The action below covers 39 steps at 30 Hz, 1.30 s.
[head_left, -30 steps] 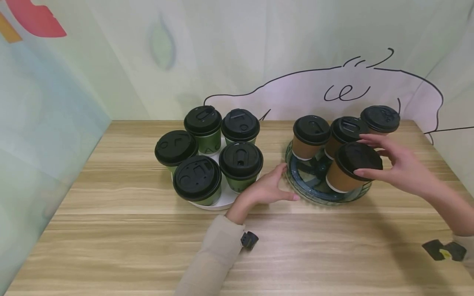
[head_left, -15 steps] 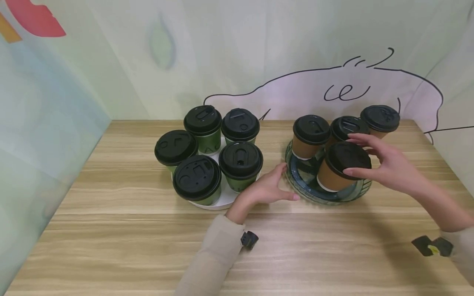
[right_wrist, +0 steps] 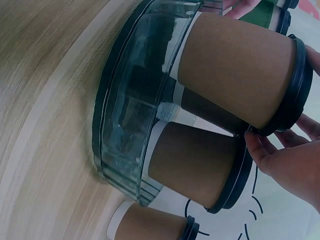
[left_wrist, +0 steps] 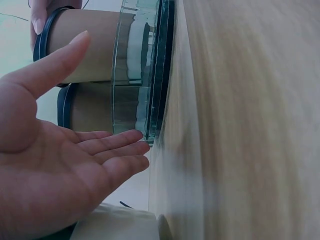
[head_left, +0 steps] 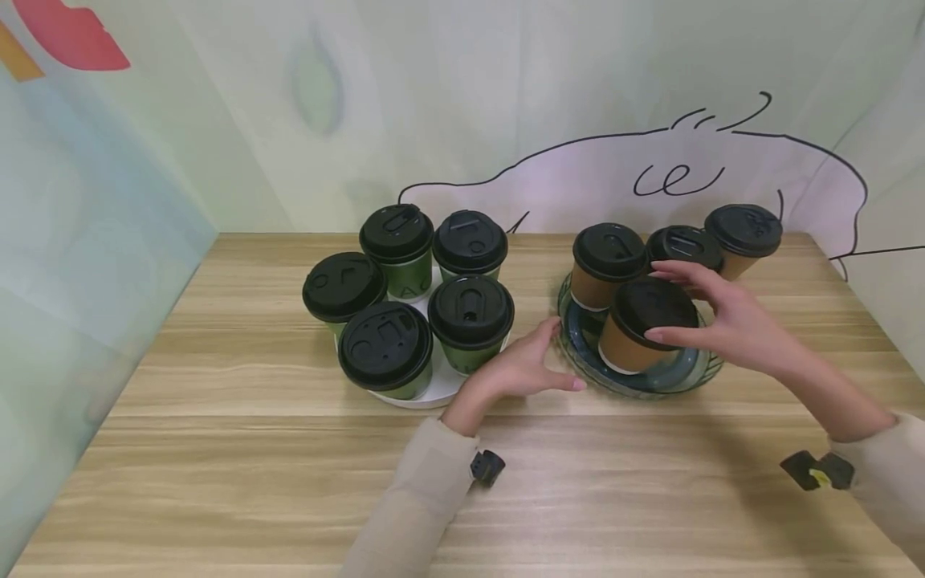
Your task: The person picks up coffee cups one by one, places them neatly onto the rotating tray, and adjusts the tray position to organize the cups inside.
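Observation:
My right hand (head_left: pixel 730 325) grips a brown paper coffee cup (head_left: pixel 623 347) by its black lid, thumb on the near side and fingers on the far side. The cup leans slightly over the clear round tray (head_left: pixel 694 381); whether its base touches the tray cannot be told in the head view. Two more brown cups, a left one (head_left: pixel 598 286) and one behind (head_left: pixel 682 245), stand in that tray. My left hand (head_left: pixel 531 365) lies at the tray's left edge, palm towards it; in the left wrist view its fingers (left_wrist: pixel 112 145) are extended and hold nothing.
Left of my left hand, several green cups (head_left: pixel 408 277) with black lids stand on a white round tray (head_left: pixel 437 393). Another brown cup (head_left: pixel 733 265) stands on the wooden table (head_left: pixel 578 490) behind the clear tray, at the right. A patterned backdrop (head_left: pixel 462 104) rises behind the table.
My right hand has carried the brown cup leftward over the clear tray, closer to the left cup in it. The left hand has stayed in place.

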Motion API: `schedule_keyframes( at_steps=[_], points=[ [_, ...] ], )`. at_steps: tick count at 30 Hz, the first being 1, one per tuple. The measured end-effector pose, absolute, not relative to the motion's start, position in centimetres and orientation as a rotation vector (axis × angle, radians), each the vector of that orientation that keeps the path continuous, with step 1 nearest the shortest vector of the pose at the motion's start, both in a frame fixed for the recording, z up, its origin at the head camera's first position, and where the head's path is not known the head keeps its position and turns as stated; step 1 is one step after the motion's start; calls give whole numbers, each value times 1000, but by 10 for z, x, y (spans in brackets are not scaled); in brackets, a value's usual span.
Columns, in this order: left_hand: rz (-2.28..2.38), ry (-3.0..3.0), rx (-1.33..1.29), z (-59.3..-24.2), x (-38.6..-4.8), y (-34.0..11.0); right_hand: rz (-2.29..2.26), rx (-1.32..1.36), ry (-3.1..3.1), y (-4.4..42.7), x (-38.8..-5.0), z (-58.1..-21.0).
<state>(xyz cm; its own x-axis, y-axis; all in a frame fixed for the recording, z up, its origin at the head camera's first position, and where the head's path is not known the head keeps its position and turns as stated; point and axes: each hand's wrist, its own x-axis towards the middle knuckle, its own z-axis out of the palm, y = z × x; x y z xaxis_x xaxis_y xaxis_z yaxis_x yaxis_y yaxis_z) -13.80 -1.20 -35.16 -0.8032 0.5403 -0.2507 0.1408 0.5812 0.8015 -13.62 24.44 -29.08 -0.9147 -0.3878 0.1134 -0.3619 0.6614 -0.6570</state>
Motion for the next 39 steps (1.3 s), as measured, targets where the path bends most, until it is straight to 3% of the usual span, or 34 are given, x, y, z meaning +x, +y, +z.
schedule_keyframes(
  at_steps=[39],
  points=[
    [1135,2332,538,-351,-139,-12,-1084,-761,2820,228,-140,-298]
  ],
)
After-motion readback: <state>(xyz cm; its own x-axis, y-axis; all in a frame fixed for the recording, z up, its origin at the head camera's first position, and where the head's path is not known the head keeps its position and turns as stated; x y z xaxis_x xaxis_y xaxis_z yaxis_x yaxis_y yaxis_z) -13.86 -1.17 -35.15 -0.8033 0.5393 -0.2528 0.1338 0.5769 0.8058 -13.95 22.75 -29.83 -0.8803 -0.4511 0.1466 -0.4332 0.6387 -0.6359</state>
